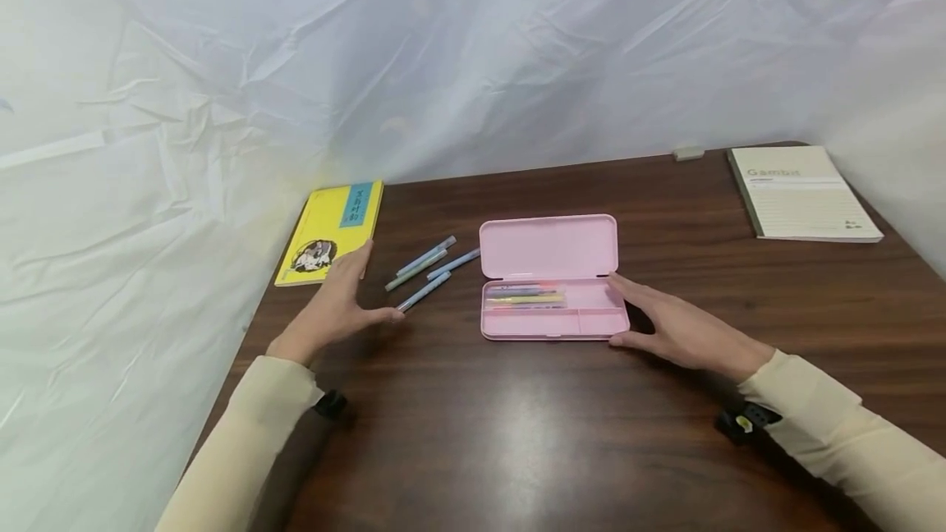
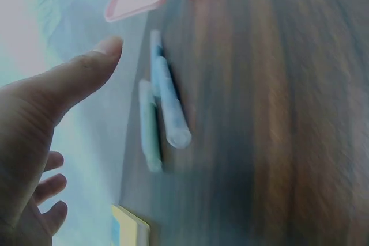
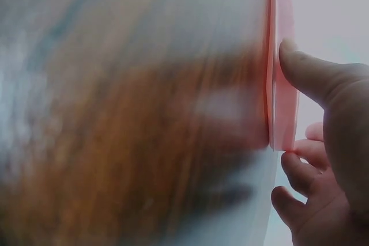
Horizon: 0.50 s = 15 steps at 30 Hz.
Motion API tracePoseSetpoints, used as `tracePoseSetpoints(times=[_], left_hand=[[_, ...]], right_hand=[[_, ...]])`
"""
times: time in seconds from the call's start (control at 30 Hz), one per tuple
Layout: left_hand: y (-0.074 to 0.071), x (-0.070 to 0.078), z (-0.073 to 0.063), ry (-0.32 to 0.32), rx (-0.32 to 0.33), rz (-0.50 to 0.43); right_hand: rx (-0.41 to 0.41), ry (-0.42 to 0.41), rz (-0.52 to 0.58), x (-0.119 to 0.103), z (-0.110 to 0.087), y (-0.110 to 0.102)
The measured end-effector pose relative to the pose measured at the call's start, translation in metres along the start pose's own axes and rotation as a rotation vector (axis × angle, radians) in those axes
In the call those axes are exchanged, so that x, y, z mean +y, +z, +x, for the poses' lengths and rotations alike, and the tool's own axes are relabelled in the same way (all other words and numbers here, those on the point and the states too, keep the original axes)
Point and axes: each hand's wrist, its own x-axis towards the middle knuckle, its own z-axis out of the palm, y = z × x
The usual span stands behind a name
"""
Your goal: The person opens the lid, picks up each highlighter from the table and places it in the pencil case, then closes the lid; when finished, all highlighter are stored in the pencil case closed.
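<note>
A pink pencil case lies with its lid raised on the wooden table. Its tray has several coloured pens in the long rear compartment. My right hand grips the case's right end, thumb at the front corner and fingers at the end and back. Several loose pens lie left of the case, among them a light blue pen and a green pen. My left hand is held over the table beside them, thumb and fingers spread, holding nothing. In the left wrist view, its thumb is apart from the pens.
A yellow booklet lies behind my left hand at the table's left edge. A pale notebook lies at the far right. By the back edge is a small whitish block. White sheeting hangs behind the table.
</note>
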Motion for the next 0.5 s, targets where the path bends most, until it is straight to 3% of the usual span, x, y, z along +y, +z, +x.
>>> tracePoseSetpoints(times=[0.23,0.5], left_hand=[[0.008,-0.003,-0.001,-0.025,-0.088,0.036],[0.015,0.001,0.003,-0.003,-0.112,0.057]], right_hand=[[0.026,-0.04,-0.05,0.002,0.002,-0.002],[0.019,-0.039,-0.032,0.001,0.002,0.001]])
